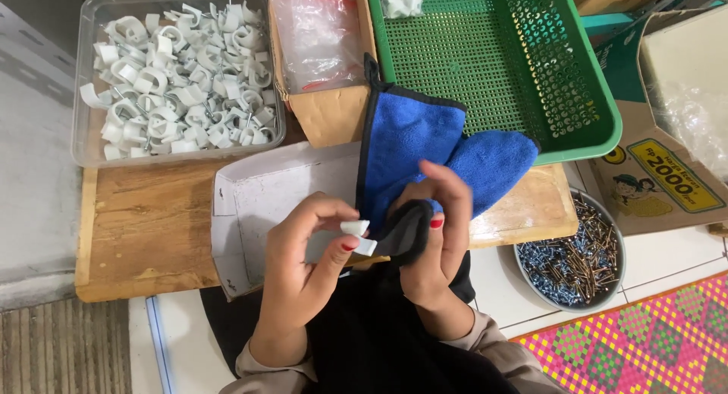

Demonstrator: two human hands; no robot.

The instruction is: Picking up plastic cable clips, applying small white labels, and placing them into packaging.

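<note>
We pinch a small white clip (356, 236) at centre frame, left hand (307, 265) fingertips pressed on it, right hand (432, 227) fingers curled around the blue cloth (425, 147).

It looks light, stiff and slick, so we grip its flat sides. Upper left, a clear tub (85, 83) brims with clips; lower right, a round bowl (616, 235) holds nails; above, a green basket (599, 113) sits nearly bare.

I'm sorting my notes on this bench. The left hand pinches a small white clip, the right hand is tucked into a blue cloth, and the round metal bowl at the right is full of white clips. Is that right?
Not quite. The head view shows the round metal bowl holds nails, not clips; the white clips fill the clear plastic tub at upper left. The rest stands: the left hand pinches a white clip and the right hand is in the blue cloth.
</note>
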